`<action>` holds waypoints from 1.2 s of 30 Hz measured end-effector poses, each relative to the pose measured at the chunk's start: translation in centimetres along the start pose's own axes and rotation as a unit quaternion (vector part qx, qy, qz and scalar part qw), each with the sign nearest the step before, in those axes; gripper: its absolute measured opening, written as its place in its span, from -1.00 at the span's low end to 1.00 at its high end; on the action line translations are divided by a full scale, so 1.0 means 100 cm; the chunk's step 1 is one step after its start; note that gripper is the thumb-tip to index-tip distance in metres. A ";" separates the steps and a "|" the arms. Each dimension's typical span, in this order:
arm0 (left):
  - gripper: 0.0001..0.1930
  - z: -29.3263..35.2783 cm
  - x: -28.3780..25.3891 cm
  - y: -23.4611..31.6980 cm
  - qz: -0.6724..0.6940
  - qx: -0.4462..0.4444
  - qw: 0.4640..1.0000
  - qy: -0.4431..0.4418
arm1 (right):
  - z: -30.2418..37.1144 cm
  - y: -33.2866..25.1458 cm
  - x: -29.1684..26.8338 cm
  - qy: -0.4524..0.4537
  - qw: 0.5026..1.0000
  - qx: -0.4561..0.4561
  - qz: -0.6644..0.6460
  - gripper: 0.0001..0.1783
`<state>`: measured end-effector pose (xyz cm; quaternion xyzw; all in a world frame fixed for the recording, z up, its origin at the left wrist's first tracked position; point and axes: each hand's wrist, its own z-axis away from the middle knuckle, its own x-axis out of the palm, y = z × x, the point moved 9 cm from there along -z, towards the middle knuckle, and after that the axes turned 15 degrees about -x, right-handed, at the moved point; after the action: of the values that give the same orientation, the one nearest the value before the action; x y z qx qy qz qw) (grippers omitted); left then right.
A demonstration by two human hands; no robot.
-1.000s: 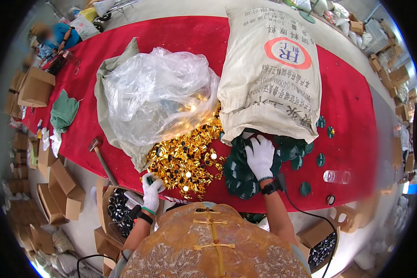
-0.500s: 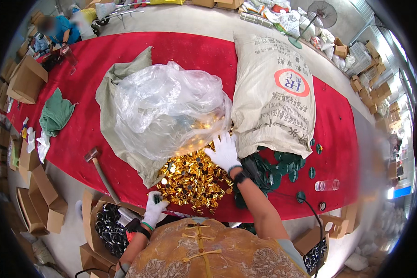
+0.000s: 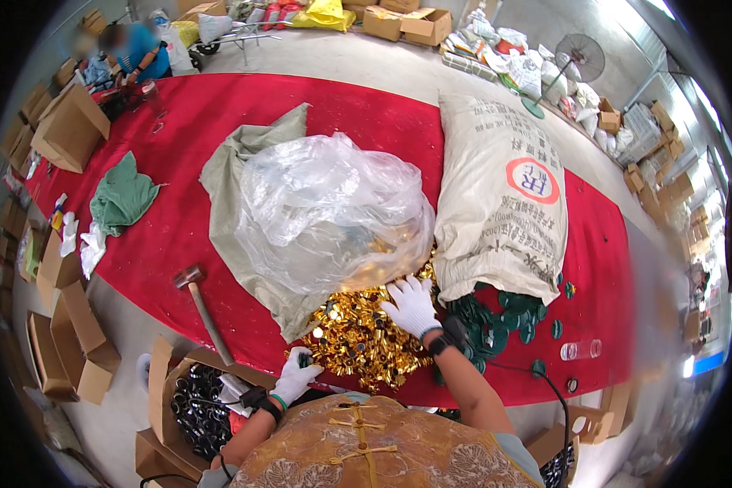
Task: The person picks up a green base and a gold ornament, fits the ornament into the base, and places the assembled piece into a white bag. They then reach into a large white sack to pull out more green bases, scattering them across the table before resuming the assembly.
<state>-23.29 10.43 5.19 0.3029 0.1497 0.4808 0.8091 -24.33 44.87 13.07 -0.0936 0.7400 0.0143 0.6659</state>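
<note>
My left hand [image 3: 295, 377], in a white glove, is at the table's near edge. Its fingers are closed around a small dark green piece [image 3: 304, 359], whose full shape is hidden. My right hand [image 3: 411, 309], also gloved, lies with fingers spread on the right side of a heap of shiny gold pieces [image 3: 358, 342]. Behind the heap, a clear plastic bag [image 3: 325, 207] bulges out of a grey-green woven sack [image 3: 234, 236], some gold pieces showing through its lower part. Dark green discs [image 3: 496, 321] are piled right of my right hand, at the mouth of a whitish printed sack [image 3: 480, 211].
A mallet [image 3: 203, 313] lies left of the heap on the red-covered table [image 3: 366, 102]. Below the table's edge, a carton [image 3: 161, 382] holds black ring-like parts. A black cable [image 3: 557, 382] runs at right, near a clear jar [image 3: 581, 350]. Another person [image 3: 142, 53] is at far left.
The whole view has shifted, so the table and things appear lower and farther right. Both hands keep nearly the same places over the heap and at the table edge.
</note>
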 end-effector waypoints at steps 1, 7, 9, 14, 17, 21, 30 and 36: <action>-0.51 0.001 0.000 0.001 -0.003 -0.008 1.000 0.002 | 0.006 -0.002 -0.004 0.002 1.000 -0.002 0.001 -0.39; -0.47 0.010 -0.010 -0.008 0.040 -0.027 0.999 0.014 | -0.022 0.013 -0.077 0.169 0.963 0.041 -0.205 -0.68; -0.46 0.008 -0.008 -0.007 0.084 -0.035 0.996 0.017 | -0.052 0.048 -0.101 0.236 0.962 0.037 -0.134 -0.43; -0.52 0.030 -0.016 -0.015 0.212 -0.036 0.975 0.055 | -0.156 0.159 -0.096 0.189 0.967 0.125 -0.118 0.20; -0.57 0.064 -0.036 -0.036 0.243 0.003 0.964 0.104 | -0.197 0.206 -0.064 0.105 0.954 0.215 -0.178 0.41; -0.60 0.125 -0.052 -0.093 0.360 0.010 0.910 0.207 | -0.227 0.208 0.001 -0.080 0.910 0.288 -0.288 0.60; -0.70 0.156 -0.028 -0.080 0.422 0.008 0.875 0.238 | -0.267 0.085 0.070 -0.026 0.967 0.051 -0.249 -0.52; -0.60 0.084 -0.083 -0.009 0.426 0.083 0.884 0.172 | -0.179 0.056 -0.119 0.264 0.883 -0.151 -0.358 -0.69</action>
<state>-22.31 -0.04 10.69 0.3165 0.1828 0.8092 0.4599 -41.62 49.19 26.30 -0.4518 0.7934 -0.1389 0.3835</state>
